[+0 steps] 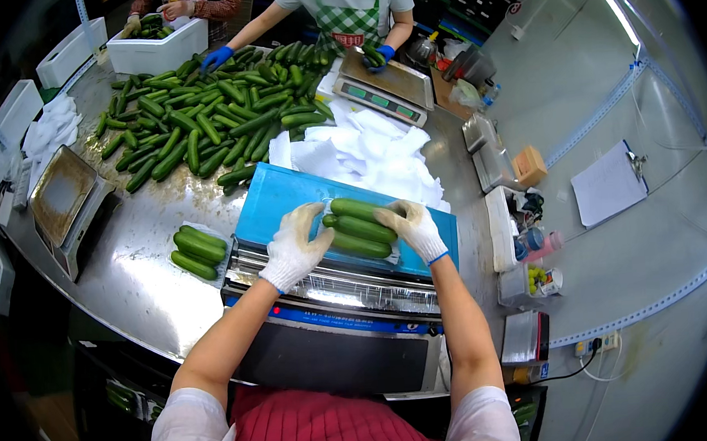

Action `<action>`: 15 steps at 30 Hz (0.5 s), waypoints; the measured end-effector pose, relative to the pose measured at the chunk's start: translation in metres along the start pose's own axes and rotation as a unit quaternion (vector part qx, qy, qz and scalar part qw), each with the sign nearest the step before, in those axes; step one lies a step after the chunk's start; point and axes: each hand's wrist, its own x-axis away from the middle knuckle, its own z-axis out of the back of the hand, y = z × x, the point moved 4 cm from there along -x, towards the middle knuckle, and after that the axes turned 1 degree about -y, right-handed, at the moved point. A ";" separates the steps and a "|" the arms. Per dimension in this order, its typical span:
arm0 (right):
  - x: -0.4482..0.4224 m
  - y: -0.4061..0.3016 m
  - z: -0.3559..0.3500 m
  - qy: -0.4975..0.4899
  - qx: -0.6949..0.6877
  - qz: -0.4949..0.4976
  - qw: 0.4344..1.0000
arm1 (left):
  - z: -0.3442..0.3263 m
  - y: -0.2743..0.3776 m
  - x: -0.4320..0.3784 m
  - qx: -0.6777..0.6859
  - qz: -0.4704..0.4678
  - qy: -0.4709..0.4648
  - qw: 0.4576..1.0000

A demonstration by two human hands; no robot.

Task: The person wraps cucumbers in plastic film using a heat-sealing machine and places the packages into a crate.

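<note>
Several green cucumbers lie side by side on a white pad over the blue board of a film wrapping machine. My right hand, in a white knit glove, has its fingers and thumb on their right ends. My left hand, gloved alike, is curved at their left side with thumb and fingers apart; whether it touches the pad cannot be told. Clear film seems to lie over the rollers below the cucumbers. Left of the machine, another group of cucumbers rests on a white pad on the metal table.
A large cucumber pile and white pads lie beyond the board. A scale stands left; a co-worker's blue-gloved hand holds cucumbers over another scale. A second co-worker is at a foam box. Containers line the right.
</note>
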 end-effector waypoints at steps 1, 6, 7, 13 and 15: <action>-0.001 0.003 0.004 0.016 -0.033 -0.006 0.999 | 0.002 0.000 0.000 0.042 0.012 0.032 0.999; 0.031 -0.022 0.015 0.058 -0.185 0.015 0.981 | 0.015 0.027 0.010 0.220 0.036 0.147 0.964; 0.049 -0.041 0.011 0.054 -0.206 0.028 0.977 | 0.018 0.037 0.016 0.244 0.034 0.167 0.955; 0.121 -0.038 -0.063 -0.003 -0.195 0.082 0.977 | 0.007 0.064 0.033 0.199 0.091 0.168 0.961; 0.133 -0.046 -0.063 0.006 -0.188 0.122 0.975 | -0.004 0.055 0.036 0.171 0.079 0.164 0.968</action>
